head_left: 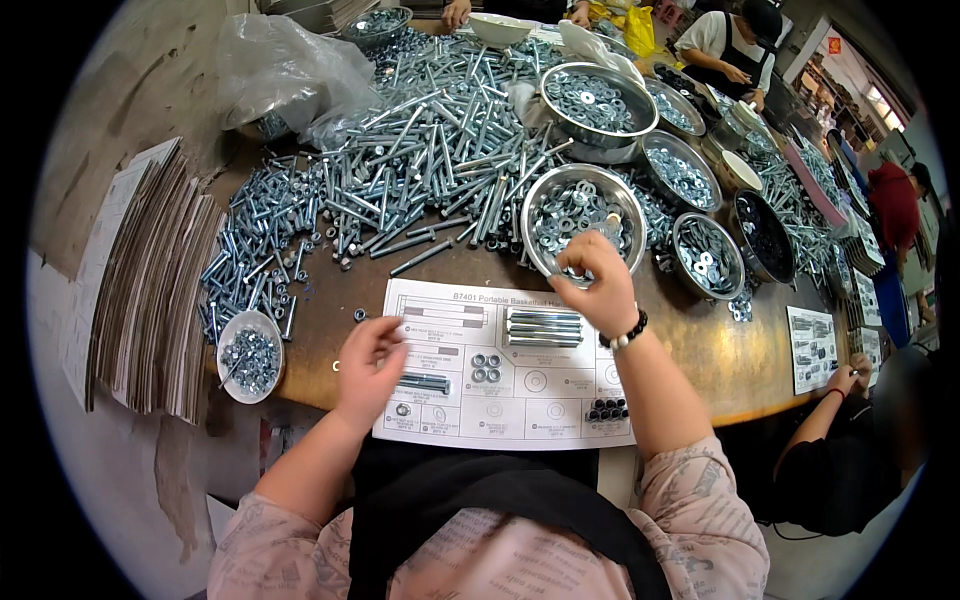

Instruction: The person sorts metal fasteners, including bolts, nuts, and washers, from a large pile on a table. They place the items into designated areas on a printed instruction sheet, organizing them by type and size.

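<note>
A white printed sheet (520, 425) with outlined boxes lies on the table in front of me. Long silver bolts (543, 328) are lined up in its upper box, with shorter bolts (428, 383) at its left. Several nuts (486, 369) sit near the middle, black nut-like pieces (607, 409) at the lower right. My left hand (369, 366) hovers at the sheet's left edge, fingers loosely bent and apart, holding nothing visible. Over the near rim of a steel bowl of washers (583, 215), my right hand (597, 277) has its fingers curled together; what they hold is hidden.
A heap of bolts (440, 150) covers the table's far side. To the left are a white bowl of small hardware (250, 357) and stacked cardboard sheets (165, 290). More washer bowls (708, 255) stand at the right. Another person's hands (850, 375) work beside a sheet there.
</note>
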The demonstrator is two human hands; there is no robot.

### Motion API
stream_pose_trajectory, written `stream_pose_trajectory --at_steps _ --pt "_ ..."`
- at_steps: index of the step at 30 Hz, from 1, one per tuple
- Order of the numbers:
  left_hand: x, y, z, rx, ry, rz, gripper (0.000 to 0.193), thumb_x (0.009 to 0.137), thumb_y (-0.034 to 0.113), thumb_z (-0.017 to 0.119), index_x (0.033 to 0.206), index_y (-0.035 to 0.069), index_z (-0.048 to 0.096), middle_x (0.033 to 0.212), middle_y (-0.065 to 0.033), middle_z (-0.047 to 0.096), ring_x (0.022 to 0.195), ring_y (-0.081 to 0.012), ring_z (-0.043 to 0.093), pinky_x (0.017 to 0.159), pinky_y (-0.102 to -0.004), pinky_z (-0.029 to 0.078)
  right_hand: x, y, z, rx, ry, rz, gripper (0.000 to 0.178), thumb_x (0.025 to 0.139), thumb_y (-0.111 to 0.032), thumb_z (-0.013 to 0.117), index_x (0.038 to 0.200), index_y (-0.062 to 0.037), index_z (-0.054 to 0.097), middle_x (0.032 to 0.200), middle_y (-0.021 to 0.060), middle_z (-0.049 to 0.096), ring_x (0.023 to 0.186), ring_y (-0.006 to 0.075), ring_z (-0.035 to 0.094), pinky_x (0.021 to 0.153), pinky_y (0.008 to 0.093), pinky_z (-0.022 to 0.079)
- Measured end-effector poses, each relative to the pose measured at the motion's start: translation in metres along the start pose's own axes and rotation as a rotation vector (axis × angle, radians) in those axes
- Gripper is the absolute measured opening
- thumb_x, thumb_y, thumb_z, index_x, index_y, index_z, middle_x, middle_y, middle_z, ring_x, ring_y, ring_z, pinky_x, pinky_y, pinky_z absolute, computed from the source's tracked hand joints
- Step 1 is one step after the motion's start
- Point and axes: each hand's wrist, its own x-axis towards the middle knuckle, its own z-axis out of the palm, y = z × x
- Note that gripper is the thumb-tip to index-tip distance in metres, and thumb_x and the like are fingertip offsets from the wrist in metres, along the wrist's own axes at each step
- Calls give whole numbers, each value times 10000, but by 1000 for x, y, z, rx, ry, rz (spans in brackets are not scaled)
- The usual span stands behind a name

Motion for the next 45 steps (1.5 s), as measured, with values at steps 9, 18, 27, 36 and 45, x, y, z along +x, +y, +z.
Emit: stream_pose_trajectory --at_steps 9,18,27,36,45 --pt "18 79 72 -449 -404 -128 421 788 16 626 1187 6 494 1006 -57 575 837 -83 544 698 -204 458 -34 -55 22 -67 91 -232 284 536 -21 714 787 -84 596 748 50 531 649 236 523 575 331 426" --pt "21 66 86 -506 -439 -162 297 758 -34 624 1050 -22 572 1040 -86 582 836 -121 569 739 -231 481 -72 -45 -12 42 56 31 367 672 -14 688 1028 -31 602 885 103 581 737 208 569 663 295 464" --pt "-15 9 140 514 -988 279 292 710 126 648 988 63 588 943 -103 548 876 -273 555 750 -359 466 -143 -19 -53 -66 353 376 197 771 9 585 966 5 606 896 89 582 794 171 551 696 261 445" --pt "-21 8 159 662 -1075 344 262 710 85 588 970 54 582 938 -135 527 879 -318 543 762 -387 458 -163 -15 -66 -138 364 405 152 771 7 579 919 5 613 877 90 582 770 178 546 683 258 440" --pt "-21 24 140 552 -965 329 359 707 133 635 1050 64 557 985 -111 517 909 -287 533 775 -360 458 -144 71 -120 -447 362 403 107 768 -69 606 866 -32 628 839 101 586 742 229 563 647 304 453"
